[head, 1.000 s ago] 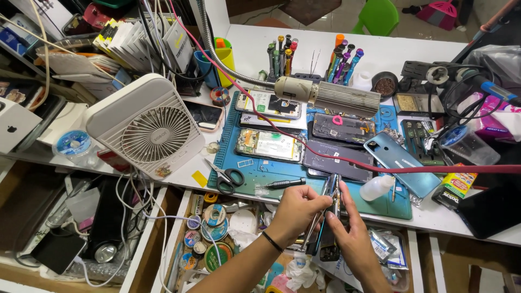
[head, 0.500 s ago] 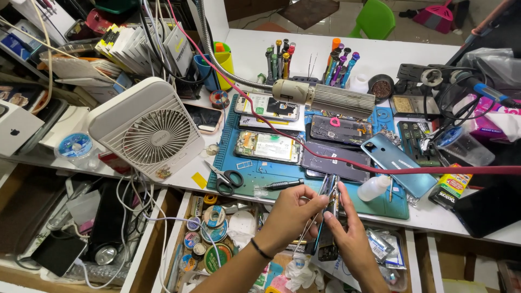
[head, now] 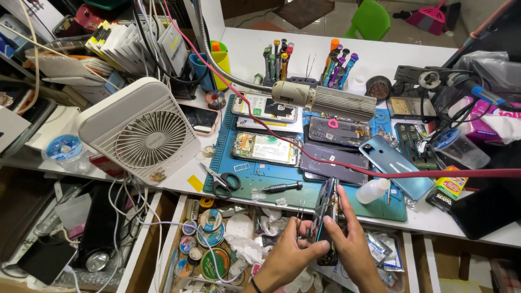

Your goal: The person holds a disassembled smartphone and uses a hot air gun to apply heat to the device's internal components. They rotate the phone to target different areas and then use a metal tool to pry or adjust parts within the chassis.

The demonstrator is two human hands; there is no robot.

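Both hands are engaged on a dark, slim smartphone body (head: 325,217), held edge-on and upright over the open drawer (head: 179,217) at the front edge of the workbench. The left hand (head: 287,259) grips the lower part of the phone from its left side, thumb and fingers pressed against the edge; thin metal tweezers (head: 299,222) project upward beside this hand, but whether it holds them cannot be told. The right hand (head: 353,247) clasps the phone from the right, index finger extended up along its edge. Just beyond the phone lies the blue rubber work mat (head: 391,209), carrying several opened phones, black-handled scissors (head: 222,180), a small black screwdriver (head: 279,188) and a white plastic dropper bottle (head: 373,191). A white square desk fan (head: 141,130) stands to the left of the mat. The drawer beneath the hands contains tape rolls (head: 209,239) and crumpled white tissue.
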